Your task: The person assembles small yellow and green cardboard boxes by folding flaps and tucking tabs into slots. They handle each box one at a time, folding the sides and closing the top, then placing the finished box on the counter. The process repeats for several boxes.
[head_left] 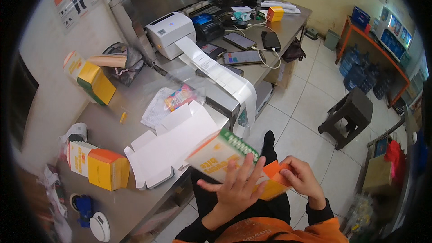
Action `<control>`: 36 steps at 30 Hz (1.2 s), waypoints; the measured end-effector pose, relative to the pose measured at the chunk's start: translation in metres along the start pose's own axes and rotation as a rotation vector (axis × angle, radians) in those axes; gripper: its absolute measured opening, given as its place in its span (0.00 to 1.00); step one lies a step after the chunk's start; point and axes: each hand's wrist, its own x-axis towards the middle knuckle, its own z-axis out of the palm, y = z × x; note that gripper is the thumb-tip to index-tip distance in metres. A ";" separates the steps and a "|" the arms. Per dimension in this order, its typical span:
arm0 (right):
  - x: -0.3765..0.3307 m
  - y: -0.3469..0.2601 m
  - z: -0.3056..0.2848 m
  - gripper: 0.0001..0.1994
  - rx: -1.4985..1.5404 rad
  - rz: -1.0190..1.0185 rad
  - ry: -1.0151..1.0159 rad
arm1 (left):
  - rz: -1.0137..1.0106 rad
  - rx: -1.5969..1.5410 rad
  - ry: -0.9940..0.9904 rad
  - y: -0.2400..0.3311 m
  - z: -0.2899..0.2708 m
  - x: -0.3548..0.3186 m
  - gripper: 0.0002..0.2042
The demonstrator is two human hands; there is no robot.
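A white, green and orange cardboard carton (213, 155) is tilted in front of me above my lap, its orange and yellow end toward my right. My left hand (234, 191) lies against its near side with the fingers spread. My right hand (303, 178) pinches an orange end flap of the carton. Beside it on the metal table (148, 218), an opened-out carton with its white inside up (171, 146) reaches the table edge; its far end passes behind the carton I handle.
Formed yellow cartons (108, 171) (94, 81) stand on the left. A label printer (171, 34) trails a long label strip (220, 70) over the edge. Phones (243, 57) with cables lie farther back. A white scale (99, 226) and a dark stool (348, 117) flank me.
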 end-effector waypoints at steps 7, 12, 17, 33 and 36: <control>0.000 0.003 0.008 0.08 -0.369 -0.378 0.046 | -0.113 -0.334 -0.240 -0.018 0.011 0.001 0.07; 0.002 0.016 0.014 0.08 -0.612 -0.820 0.201 | -0.181 -0.439 -0.265 -0.018 0.013 -0.008 0.05; 0.005 0.016 0.013 0.07 -0.551 -0.755 -0.035 | 0.119 -0.580 -0.469 -0.020 0.023 -0.018 0.13; 0.004 0.057 0.020 0.19 -0.318 0.210 -0.726 | 0.504 -0.310 -0.712 -0.032 0.030 -0.073 0.11; 0.004 0.062 0.001 0.19 -0.366 0.248 -0.523 | 0.281 -0.152 -0.854 -0.053 0.022 -0.088 0.17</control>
